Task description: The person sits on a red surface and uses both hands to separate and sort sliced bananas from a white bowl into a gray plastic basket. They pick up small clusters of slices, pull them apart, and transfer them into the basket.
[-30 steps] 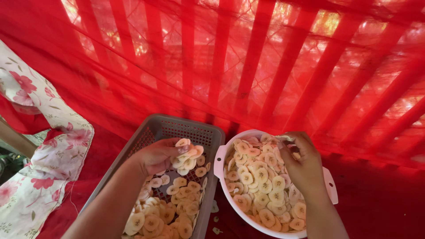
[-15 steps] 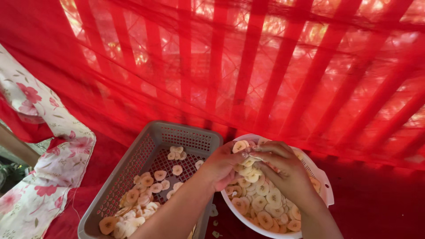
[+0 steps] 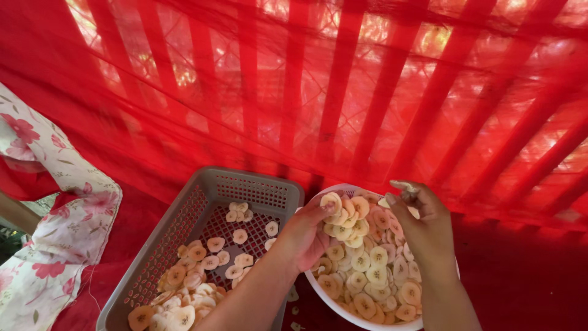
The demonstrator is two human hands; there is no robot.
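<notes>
This looks like a home or village food-drying spot set on the ground. Red netting (image 3: 343, 104) stretches over slatted bars with daylight coming through. A grey plastic basket (image 3: 202, 202) and a white bowl (image 3: 334, 303) full of pale fruit slices (image 3: 373, 270) sit on red cloth, beside someone's flowered garment (image 3: 55, 227).

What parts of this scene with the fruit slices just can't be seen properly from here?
Head view:
- Bowl: its bottom is buried under slices; its right rim is behind the right hand.
- Left hand: its palm faces away, so its grip cannot be told.
- Basket: near end cut off by the lower edge.
- Behind the red net: only blurred light.
- Person in floral cloth: cut off at the left edge.
</notes>
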